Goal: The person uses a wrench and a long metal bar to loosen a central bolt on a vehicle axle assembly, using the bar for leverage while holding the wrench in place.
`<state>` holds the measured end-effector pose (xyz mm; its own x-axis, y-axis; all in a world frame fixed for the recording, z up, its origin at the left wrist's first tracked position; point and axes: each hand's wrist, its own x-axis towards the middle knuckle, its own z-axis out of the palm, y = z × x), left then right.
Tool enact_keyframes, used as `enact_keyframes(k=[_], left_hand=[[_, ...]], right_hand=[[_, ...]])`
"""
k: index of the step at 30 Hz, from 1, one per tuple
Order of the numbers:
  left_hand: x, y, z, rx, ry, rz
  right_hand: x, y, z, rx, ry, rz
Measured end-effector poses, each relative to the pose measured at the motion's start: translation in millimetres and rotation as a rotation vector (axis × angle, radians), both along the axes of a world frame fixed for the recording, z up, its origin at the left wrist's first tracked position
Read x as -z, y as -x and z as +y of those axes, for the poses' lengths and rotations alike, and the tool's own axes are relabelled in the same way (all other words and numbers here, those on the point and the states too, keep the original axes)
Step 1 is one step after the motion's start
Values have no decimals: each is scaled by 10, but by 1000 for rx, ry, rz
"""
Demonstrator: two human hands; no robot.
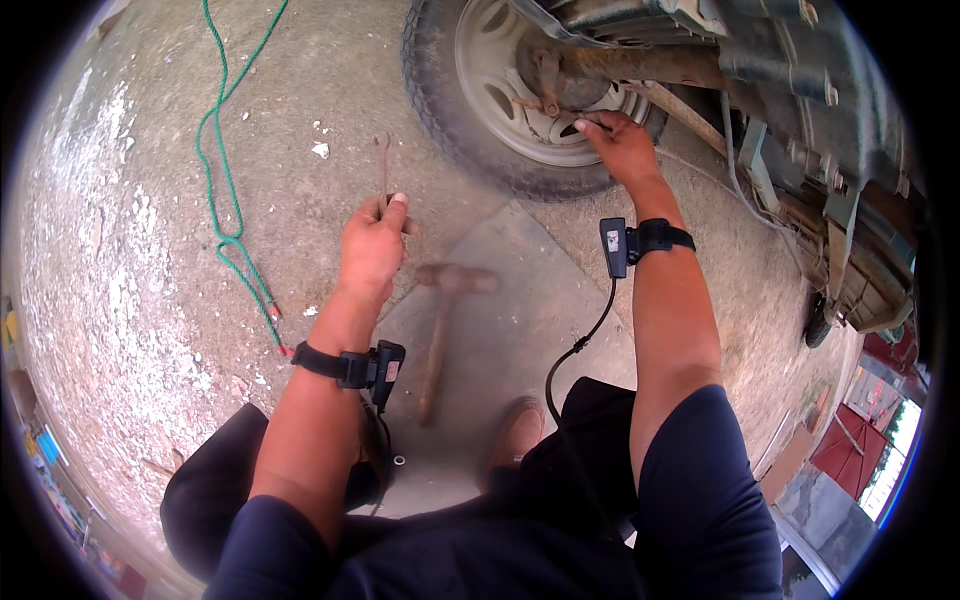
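A slim open-end wrench (384,160) points away from me, its handle end gripped in my left hand (374,248) above the concrete floor. My right hand (622,150) reaches to the inner side of the wheel (478,150). Its thumb and fingers are pinched together beside a rusty lever (549,82) at the hub; what they hold, if anything, is too small to tell. On the floor between my arms lies a hammer (437,345) with a wooden handle, its head toward the wheel.
The vehicle's underside, with a rusty axle tube (650,65), fills the upper right. A green rope (222,170) runs along the floor at left. A flat grey sheet (520,260) lies under the hammer, and my shoe (518,430) is close by.
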<state>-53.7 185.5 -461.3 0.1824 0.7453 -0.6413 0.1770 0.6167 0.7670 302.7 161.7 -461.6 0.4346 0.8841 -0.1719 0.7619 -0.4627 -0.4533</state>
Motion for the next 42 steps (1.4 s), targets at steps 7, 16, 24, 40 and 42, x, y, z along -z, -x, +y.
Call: enact_keyframes(k=[7, 16, 24, 40, 42], left_hand=[[-23, 153, 32, -37, -5, 18], [-55, 43, -24, -27, -6, -7], [-58, 61, -32, -25, -17, -6], [-111, -5, -33, -28, 1, -16], [-137, -53, -32, -29, 4, -44]], right_hand=[[201, -201, -105, -12, -105, -15], [251, -133, -129, -29, -221, -93], [330, -180, -98, -8, -212, -64], [108, -61, -146, -29, -81, -109], [81, -47, -158, -40, -62, -108]])
